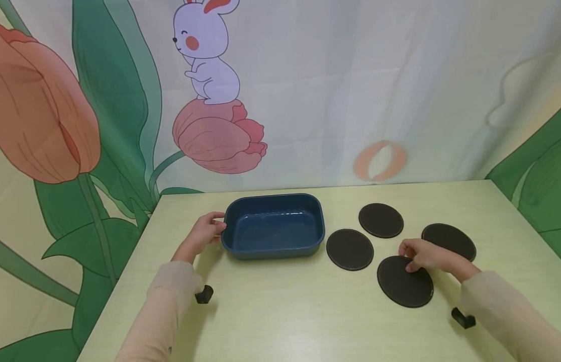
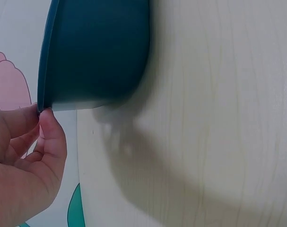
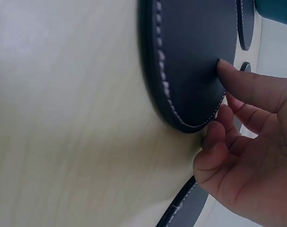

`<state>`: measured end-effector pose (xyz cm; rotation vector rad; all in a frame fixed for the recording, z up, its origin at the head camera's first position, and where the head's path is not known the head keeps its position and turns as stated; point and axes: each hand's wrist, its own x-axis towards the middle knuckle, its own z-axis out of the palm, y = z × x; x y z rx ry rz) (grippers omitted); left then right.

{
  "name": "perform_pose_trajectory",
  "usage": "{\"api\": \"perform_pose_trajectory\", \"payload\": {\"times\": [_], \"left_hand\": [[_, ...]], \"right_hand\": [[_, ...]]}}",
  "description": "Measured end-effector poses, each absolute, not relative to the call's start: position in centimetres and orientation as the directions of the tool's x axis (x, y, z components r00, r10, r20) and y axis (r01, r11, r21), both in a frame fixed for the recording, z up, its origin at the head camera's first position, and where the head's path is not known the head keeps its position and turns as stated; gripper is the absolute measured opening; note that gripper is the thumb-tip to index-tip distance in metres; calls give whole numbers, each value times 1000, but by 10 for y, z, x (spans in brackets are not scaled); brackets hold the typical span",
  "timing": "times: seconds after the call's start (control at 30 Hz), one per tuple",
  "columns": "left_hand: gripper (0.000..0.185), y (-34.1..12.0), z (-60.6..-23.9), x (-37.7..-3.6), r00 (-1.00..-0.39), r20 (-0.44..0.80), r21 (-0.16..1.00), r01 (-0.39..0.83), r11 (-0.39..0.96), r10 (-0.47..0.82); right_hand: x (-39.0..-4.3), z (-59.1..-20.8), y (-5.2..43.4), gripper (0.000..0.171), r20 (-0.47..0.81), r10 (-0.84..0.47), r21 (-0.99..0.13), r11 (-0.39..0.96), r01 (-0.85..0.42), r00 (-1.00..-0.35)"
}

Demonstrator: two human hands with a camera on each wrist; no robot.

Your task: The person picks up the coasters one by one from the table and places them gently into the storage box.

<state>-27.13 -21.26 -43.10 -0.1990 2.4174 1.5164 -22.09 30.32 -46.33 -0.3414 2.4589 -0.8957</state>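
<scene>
The left hand (image 1: 202, 234) gripped the blue tray (image 1: 273, 226) rim at 9 o'clock; the right hand (image 1: 427, 255) pinched the nearest round coaster (image 1: 404, 284) at its 12 o'clock edge.

backdrop: curtain (image 1: 335, 90) — rabbit and tulip print | furniture: pale wood-grain table (image 1: 280, 311) — evenly lit

On the table (image 1: 280, 311) we record one tray (image 1: 273, 229), left of centre, with our left hand (image 1: 201, 236) touching the rim at its left end. To the tray's right lie four round mats, all flat on the table: one just beside the tray (image 1: 350, 249), one behind it and further right (image 1: 380, 220), one at the far right (image 1: 449, 240), and the nearest mat (image 1: 404, 281) in front, between these. Our right hand (image 1: 427, 256) rests on the far edge of that nearest mat, thumb on top. A curtain (image 1: 307, 90) hangs behind the table.
</scene>
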Motion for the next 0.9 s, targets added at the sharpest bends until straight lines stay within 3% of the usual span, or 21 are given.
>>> {"api": "perform_pose_trajectory", "payload": {"times": [0.5,0.73,0.9], "left_hand": [[40,-214,-432,-273,-953,-301,859,-258,443,30],[40,-214,-433,-273,-951,-307,857,-268,440,18],[39,-213,-433,-273,-952,-306,855,-270,443,12]], "right_hand": [[-224,-446,299,27,-443,-416,-656,754,-30,-794],[-226,-432,302,16,-518,-414,-685,725,73,-748],[-227,-425,308,19,-544,-466,-736,664,130,-698]]}}
